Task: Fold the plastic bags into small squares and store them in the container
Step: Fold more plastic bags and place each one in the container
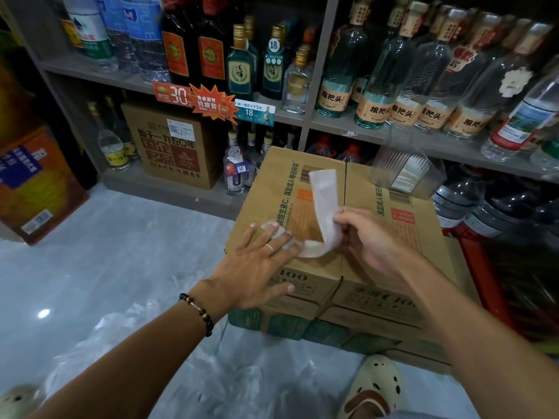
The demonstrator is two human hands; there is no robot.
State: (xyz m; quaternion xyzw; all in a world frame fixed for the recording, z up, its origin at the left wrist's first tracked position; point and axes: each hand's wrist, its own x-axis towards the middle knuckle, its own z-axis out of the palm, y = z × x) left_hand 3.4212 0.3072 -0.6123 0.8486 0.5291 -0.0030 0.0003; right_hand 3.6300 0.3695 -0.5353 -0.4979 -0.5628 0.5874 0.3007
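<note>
Your plastic bag [325, 207] is already down to a narrow strip lying across the top of the cardboard box [393, 237], so the step in hand looks like turning that strip over on itself toward a small square. Your left hand [257, 264] lies flat, fingers [273, 237] straight and spread, pressing the near end of the strip onto the box; it grips nothing. Your right hand [366, 237] has its fingers curled, pinching the strip partway along and lifting the far end so it stands up and curls back. Keep the left palm firm so the pinned end cannot slide on the slick cardboard, and bring the raised end down with its side edges in line with the part beneath, or the fold will likely skew. Press the air out and crease before letting go, since thin film tends to spring open. The clear container [405, 170] stands at the far right corner of the box, well apart from your hands, with folded bags already in it, and more loose plastic [99, 337] lies on the floor
</note>
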